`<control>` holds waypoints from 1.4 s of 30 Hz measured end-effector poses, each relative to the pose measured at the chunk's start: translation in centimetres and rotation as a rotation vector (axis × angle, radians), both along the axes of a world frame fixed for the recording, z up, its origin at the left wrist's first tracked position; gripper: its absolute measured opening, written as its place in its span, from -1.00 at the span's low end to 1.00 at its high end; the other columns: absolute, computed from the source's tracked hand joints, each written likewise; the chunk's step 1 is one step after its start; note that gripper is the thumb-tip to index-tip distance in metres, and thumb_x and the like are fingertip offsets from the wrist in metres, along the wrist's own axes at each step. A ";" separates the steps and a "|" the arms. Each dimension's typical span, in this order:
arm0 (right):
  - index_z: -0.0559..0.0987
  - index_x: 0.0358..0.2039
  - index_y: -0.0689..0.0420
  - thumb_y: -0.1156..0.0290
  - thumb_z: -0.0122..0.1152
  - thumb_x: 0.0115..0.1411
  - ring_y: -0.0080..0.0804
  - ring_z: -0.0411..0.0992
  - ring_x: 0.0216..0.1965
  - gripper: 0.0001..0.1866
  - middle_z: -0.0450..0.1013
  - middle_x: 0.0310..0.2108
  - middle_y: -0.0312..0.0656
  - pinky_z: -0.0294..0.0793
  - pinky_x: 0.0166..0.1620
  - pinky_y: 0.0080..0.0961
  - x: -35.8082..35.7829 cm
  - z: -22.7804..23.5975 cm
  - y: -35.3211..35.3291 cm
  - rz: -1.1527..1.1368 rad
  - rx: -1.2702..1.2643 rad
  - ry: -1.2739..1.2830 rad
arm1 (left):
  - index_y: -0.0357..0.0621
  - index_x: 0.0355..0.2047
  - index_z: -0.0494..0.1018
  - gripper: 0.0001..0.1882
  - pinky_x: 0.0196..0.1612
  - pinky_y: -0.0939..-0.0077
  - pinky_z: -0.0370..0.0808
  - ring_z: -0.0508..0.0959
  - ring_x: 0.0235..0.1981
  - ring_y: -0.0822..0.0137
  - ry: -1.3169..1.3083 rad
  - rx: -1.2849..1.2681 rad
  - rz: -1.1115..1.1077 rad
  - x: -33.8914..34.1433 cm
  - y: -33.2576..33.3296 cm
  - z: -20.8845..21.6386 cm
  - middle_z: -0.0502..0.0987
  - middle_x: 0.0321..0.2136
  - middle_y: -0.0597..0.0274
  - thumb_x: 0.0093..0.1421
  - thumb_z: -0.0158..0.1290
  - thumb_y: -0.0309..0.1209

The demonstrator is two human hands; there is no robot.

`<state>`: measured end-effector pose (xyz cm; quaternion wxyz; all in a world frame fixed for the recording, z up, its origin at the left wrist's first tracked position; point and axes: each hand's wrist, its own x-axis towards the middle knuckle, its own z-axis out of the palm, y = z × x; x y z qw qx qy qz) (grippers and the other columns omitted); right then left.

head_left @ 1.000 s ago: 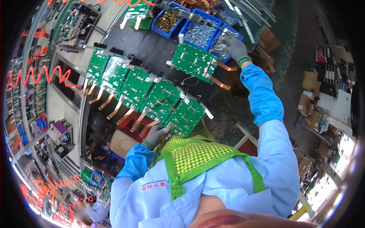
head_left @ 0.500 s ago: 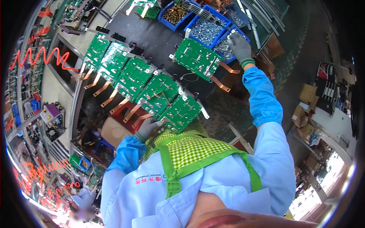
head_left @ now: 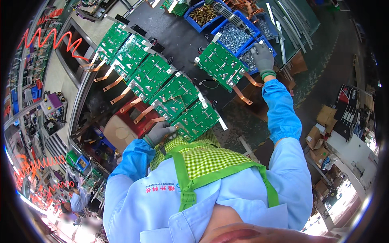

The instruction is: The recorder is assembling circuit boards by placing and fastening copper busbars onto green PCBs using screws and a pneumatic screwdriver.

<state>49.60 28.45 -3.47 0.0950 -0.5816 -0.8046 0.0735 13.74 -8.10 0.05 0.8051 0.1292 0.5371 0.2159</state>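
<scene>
My right hand [head_left: 263, 58], in a grey glove, is over a small blue bin [head_left: 274, 52] of small metal hardware [head_left: 248, 59]. Its fingers are bent together by a small bright piece too small to name. Low on the left, my gloved left hand [head_left: 159, 133] touches the near corner of the closest green circuit board [head_left: 196, 121]. Its fingers are closed, and what they hold is partly hidden. That board ends a slanting row of several green boards [head_left: 150, 77] with bent copper strips [head_left: 120, 94]. Another board [head_left: 221, 64] with two copper strips lies apart, left of my right hand.
A power screwdriver [head_left: 231, 17] lies across a blue bin of silvery hardware [head_left: 231, 35]. Beside it is a blue bin of brass-coloured fasteners [head_left: 202, 15]. Metal bars [head_left: 289, 30] lie at the far right. A red stool [head_left: 137, 117] stands under the row.
The whole view has shifted, so boards and bins appear further right. My right hand's fingers are a little further over the small bin. My left hand stays by the nearest board's corner.
</scene>
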 end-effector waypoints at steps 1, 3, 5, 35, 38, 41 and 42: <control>0.50 -0.23 0.03 0.21 0.07 0.10 -0.06 0.43 -0.25 -0.74 0.41 -0.21 -0.08 0.43 -0.23 -0.18 -0.1 -0.1 0.3 -0.024 0.001 -0.019 | -0.34 -0.30 0.41 -0.74 -0.46 0.62 0.40 0.46 -0.55 0.45 -0.005 0.021 -0.017 0.2 0.1 -0.3 0.51 -0.52 0.17 0.13 0.02 -0.33; 0.50 -0.25 0.04 0.16 0.08 0.09 -0.05 0.43 -0.23 -0.72 0.41 -0.20 -0.06 0.43 -0.22 -0.18 -0.3 -0.3 0.5 -0.076 -0.033 -0.074 | -0.35 -0.29 0.41 -0.73 -0.48 0.62 0.40 0.46 -0.56 0.45 0.005 0.028 -0.014 0.1 -0.1 -0.4 0.50 -0.52 0.15 0.13 0.02 -0.34; 0.50 -0.25 0.04 0.16 0.09 0.09 -0.05 0.43 -0.22 -0.72 0.42 -0.21 -0.06 0.42 -0.22 -0.18 -1.1 0.1 0.3 -0.107 -0.060 -0.107 | -0.35 -0.30 0.41 -0.73 -0.48 0.62 0.40 0.46 -0.56 0.45 0.025 0.004 -0.032 -0.1 -0.1 -0.2 0.50 -0.53 0.15 0.13 0.02 -0.34; 0.48 -0.13 -0.03 0.34 0.07 0.07 -0.04 0.43 -0.22 -0.70 0.47 -0.28 -0.02 0.40 -0.18 -0.14 -10.1 -2.6 6.2 0.373 -0.291 -0.392 | -0.34 -0.30 0.41 -0.74 -0.46 0.61 0.47 0.52 -0.51 0.43 0.082 0.082 0.066 0.8 -0.6 0.2 0.51 -0.51 0.16 0.12 0.01 -0.34; 0.48 -0.16 0.01 0.30 0.10 0.07 -0.03 0.43 -0.20 -0.72 0.47 -0.27 0.00 0.40 -0.15 -0.17 -9.9 -2.0 6.0 0.360 -0.289 -0.318 | -0.35 -0.30 0.40 -0.73 -0.45 0.60 0.48 0.52 -0.51 0.42 0.083 0.085 0.099 1.0 -0.5 0.7 0.51 -0.50 0.15 0.13 0.02 -0.34; 0.50 -0.17 -0.01 0.23 0.09 0.09 -0.04 0.42 -0.17 -0.72 0.47 -0.24 -0.03 0.40 -0.11 -0.22 -9.6 -1.2 5.8 0.272 -0.370 -0.246 | -0.35 -0.30 0.40 -0.72 -0.45 0.59 0.48 0.52 -0.51 0.41 0.094 0.085 0.098 0.9 -0.8 0.6 0.51 -0.50 0.15 0.13 0.02 -0.33; 0.50 -0.17 -0.01 0.23 0.09 0.09 -0.04 0.42 -0.17 -0.72 0.47 -0.24 -0.03 0.40 -0.11 -0.22 -9.5 -0.8 5.8 0.271 -0.368 -0.246 | -0.35 -0.30 0.40 -0.72 -0.45 0.58 0.48 0.52 -0.51 0.42 0.100 0.101 0.079 0.8 -1.0 0.3 0.51 -0.50 0.15 0.13 0.02 -0.33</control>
